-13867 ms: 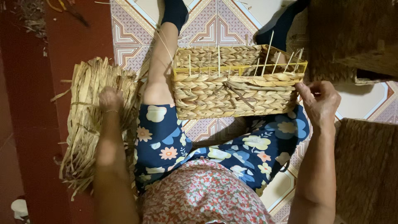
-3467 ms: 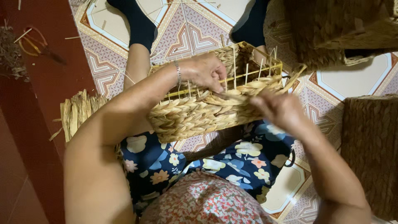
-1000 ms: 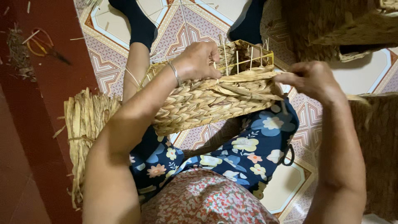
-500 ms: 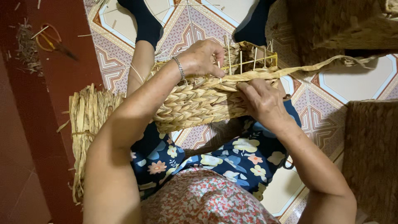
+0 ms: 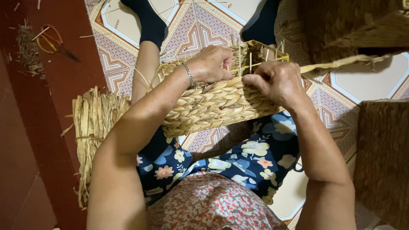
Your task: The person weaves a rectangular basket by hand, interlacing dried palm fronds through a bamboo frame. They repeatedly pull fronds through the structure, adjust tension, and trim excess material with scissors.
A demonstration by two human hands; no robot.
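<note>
The half-woven basket (image 5: 213,104) rests on the person's lap, tilted, with its open top turned away from the body and thin upright stakes (image 5: 251,59) standing out of the rim. It looks light, and the woven wall seems firm enough to keep its shape, but the stakes are thin and would probably bend or snap if pressed. The safest place to hold it is, I think, the finished braided wall or the rim, not the stakes.

The left hand (image 5: 211,64) lies on the upper rim, its fingers curled over the edge and closed on it. The right hand (image 5: 277,81) is just beside it at the same rim, closed around a flat dry strand (image 5: 341,64) which runs out to the right over the tiled floor (image 5: 375,83). This strand looks soft, easy to bend and rough, so it should not slip, but it could tear under a hard pull.

A bundle of dry straw (image 5: 91,127) lies on the floor near the left arm, and scissors (image 5: 53,42) are well apart at the top left
</note>
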